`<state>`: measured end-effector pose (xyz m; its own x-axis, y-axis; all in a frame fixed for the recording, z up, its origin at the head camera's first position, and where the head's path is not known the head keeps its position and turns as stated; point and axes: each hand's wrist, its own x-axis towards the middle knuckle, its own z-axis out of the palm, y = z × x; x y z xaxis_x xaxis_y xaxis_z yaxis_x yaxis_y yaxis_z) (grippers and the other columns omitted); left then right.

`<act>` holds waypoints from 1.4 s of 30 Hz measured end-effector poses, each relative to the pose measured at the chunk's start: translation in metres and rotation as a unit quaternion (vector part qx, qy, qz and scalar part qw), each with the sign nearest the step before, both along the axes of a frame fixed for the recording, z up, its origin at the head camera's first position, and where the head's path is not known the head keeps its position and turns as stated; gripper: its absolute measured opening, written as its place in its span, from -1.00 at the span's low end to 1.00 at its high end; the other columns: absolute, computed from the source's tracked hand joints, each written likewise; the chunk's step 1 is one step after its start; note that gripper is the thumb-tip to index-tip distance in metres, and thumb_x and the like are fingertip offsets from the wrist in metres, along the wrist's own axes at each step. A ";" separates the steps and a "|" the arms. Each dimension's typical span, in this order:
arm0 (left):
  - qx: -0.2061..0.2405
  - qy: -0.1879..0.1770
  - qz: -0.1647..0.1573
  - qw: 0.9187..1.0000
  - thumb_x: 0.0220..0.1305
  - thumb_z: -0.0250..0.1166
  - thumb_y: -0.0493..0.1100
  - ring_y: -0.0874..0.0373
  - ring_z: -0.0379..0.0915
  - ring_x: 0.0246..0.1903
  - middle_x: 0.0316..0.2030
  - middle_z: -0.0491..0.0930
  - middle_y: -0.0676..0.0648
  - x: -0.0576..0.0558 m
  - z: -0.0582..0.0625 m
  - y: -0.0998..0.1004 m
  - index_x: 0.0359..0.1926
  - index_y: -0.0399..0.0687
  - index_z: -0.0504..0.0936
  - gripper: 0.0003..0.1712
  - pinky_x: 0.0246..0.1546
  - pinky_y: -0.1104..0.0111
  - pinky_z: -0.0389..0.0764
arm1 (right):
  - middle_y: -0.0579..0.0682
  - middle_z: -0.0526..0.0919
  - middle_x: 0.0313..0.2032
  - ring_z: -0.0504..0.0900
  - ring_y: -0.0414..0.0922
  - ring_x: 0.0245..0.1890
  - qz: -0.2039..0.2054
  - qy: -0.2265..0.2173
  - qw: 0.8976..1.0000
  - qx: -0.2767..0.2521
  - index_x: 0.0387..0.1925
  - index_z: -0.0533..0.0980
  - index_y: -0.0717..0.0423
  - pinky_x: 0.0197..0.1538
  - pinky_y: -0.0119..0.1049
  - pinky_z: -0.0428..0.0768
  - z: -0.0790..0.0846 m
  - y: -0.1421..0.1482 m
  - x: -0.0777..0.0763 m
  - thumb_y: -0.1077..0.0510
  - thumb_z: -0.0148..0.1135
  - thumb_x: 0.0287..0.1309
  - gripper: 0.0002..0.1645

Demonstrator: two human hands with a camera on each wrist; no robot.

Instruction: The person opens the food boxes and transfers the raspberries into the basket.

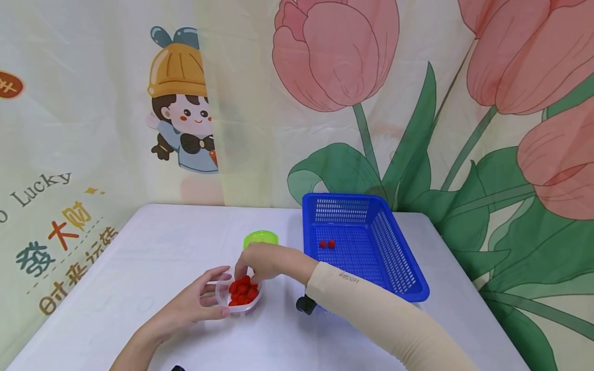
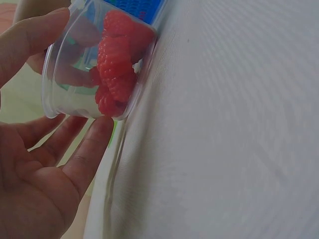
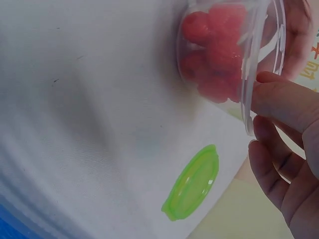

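A clear plastic container (image 1: 254, 307) of red raspberries (image 1: 243, 292) stands on the white table. My left hand (image 1: 197, 301) holds it from the left, thumb on the near side and fingers around the far side, as the left wrist view also shows in the container's wall (image 2: 75, 107). From above, my right hand (image 1: 262, 260) reaches over the rim with fingertips down among the raspberries (image 3: 214, 52). Whether it pinches one is hidden. Behind it lies a bright green lid (image 3: 192, 186), partly covered by the hand in the head view.
On the right stands a blue plastic basket (image 1: 403, 263) with 2 raspberries (image 1: 327, 244) on its floor. My right forearm, in a beige sleeve (image 1: 371, 314), crosses its near edge. A small black object (image 1: 306, 304) shows beside the sleeve. A printed cloth backdrop (image 1: 250, 103) hangs behind the table.
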<state>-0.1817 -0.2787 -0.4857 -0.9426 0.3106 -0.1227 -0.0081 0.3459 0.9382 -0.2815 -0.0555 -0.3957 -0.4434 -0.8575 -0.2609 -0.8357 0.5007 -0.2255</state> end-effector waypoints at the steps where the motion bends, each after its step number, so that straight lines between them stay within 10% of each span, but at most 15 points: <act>1: -0.001 -0.001 0.000 1.000 0.23 0.58 -0.08 -0.26 0.44 0.38 0.54 0.24 -0.22 0.000 0.000 0.000 0.65 0.13 0.12 0.11 0.31 -0.06 0.57 | -0.24 0.81 -0.02 0.71 -0.28 -0.02 0.001 0.003 1.000 0.002 0.14 0.76 -0.13 -0.01 -0.59 0.61 -0.001 0.000 0.000 0.25 0.49 0.29 -0.58; 10: -0.004 0.003 0.001 1.000 0.25 0.58 -0.08 -0.26 0.45 0.37 0.54 0.24 -0.23 0.002 0.003 0.000 0.65 0.12 0.12 0.10 0.30 -0.06 0.57 | -0.25 0.77 -0.08 0.66 -0.34 -0.05 0.020 0.063 0.997 0.034 0.12 0.77 -0.16 0.01 -0.62 0.58 -0.006 -0.005 0.003 0.20 0.50 0.29 -0.61; 19: -0.004 0.004 -0.004 1.000 0.25 0.57 -0.09 -0.23 0.47 0.36 0.55 0.23 -0.25 0.003 0.005 0.001 0.65 0.10 0.13 0.09 0.15 0.40 0.58 | -0.23 0.80 -0.11 0.67 -0.33 -0.08 0.026 0.078 0.996 0.027 0.03 0.80 -0.12 -0.04 -0.65 0.57 -0.007 -0.004 0.003 0.21 0.50 0.29 -0.69; 36: -0.007 0.002 -0.001 1.000 0.24 0.58 -0.08 -0.25 0.46 0.37 0.55 0.24 -0.25 0.000 0.004 0.004 0.65 0.11 0.13 0.10 0.28 0.00 0.60 | -0.26 0.80 -0.17 0.66 -0.39 -0.20 0.008 0.039 0.999 -0.013 -0.02 0.81 -0.11 -0.10 -0.67 0.58 0.003 0.006 0.003 0.22 0.52 0.26 -0.72; 42: 0.001 0.003 -0.004 1.000 0.25 0.57 -0.10 -0.23 0.47 0.36 0.55 0.24 -0.25 0.002 0.004 0.002 0.65 0.11 0.13 0.08 0.23 0.16 0.63 | -0.24 0.79 -0.23 0.62 -0.37 -0.25 0.021 0.043 0.998 -0.028 -0.05 0.82 -0.07 -0.13 -0.68 0.55 0.017 0.012 0.002 0.20 0.53 0.27 -0.77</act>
